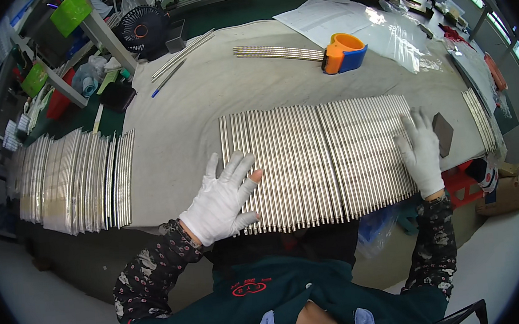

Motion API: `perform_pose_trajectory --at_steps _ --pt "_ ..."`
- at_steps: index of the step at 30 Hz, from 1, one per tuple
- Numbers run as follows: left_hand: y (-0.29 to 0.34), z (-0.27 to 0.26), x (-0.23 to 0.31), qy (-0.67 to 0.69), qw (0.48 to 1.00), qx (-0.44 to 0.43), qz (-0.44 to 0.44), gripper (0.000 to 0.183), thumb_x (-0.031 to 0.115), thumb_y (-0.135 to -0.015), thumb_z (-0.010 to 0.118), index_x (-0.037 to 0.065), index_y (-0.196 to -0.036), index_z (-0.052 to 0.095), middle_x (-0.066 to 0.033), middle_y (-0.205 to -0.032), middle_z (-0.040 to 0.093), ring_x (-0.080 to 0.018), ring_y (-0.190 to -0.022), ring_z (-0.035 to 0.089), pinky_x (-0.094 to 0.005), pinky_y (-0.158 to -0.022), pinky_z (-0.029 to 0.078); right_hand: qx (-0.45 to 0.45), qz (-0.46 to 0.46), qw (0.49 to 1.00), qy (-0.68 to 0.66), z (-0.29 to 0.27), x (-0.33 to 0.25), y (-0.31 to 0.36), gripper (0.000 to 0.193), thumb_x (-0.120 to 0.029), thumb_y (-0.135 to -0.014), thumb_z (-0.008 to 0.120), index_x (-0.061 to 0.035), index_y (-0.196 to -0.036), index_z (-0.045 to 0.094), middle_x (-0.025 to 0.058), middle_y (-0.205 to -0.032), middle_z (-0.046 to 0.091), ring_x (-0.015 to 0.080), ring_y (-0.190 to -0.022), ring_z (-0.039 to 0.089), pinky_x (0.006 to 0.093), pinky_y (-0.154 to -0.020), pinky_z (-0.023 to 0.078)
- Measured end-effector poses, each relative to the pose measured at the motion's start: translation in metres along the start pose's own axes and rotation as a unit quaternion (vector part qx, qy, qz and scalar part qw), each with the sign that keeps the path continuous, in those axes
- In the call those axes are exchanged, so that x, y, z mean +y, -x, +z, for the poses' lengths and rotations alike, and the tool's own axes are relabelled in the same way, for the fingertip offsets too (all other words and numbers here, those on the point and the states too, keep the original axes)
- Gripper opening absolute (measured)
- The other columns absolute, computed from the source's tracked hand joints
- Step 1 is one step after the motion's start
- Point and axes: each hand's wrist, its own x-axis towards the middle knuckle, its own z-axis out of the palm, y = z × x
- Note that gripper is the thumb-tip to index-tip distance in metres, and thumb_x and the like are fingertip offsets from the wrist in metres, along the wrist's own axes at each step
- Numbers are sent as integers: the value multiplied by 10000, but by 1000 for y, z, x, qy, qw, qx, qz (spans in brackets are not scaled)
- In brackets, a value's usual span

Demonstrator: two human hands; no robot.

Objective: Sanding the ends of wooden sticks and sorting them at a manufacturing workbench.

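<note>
A wide row of thin, shiny metal rods [309, 164] lies side by side on the grey cloth [176, 126], their near ends at the table's front edge. My left hand [221, 199], in a white glove with bare tips on two digits, rests open with fingers spread over the row's left end. A few rods there stand slightly apart from the rest. My right hand [422, 155], also in a white glove, lies along the right end with its fingers stretched out. Just right of it is a dark brown block [443, 135].
Stacks of bagged rods [70, 185] stand at the left. Farther back lie loose rods [183, 54], a blue pen [168, 79], an orange and blue tape roll [345, 53], paper sheets [327, 17] and a black fan [142, 29]. More rods [480, 121] lie at the right edge.
</note>
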Motion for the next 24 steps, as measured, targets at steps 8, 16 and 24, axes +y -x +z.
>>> perform_pose_trajectory --at_steps 8,16,24 --pt "-50 -13 8 31 984 -8 174 771 611 -861 417 145 -1452 252 -191 -1468 273 -381 -1354 267 -628 -1060 147 -133 -229 962 -66 30 -90 -11 731 -576 -855 439 -28 -1337 405 257 -1368 376 407 -1315 310 529 -1081 225" --pt "-77 3 -67 -5 993 92 -73 679 462 -885 496 88 -1419 304 -196 -1419 321 -394 -1328 275 -545 -1097 195 -110 -228 966 -55 65 -122 -74 846 -685 -818 422 -27 -1349 398 248 -1336 418 386 -1275 369 499 -1077 266" --pt "-99 -13 -51 0 983 117 -141 545 409 -841 565 79 -1271 502 -178 -1187 477 -357 -1121 440 -475 -927 361 -135 -152 977 -60 55 -137 -90 797 -672 -738 543 -112 -1305 510 189 -1229 517 336 -1146 478 451 -952 386"
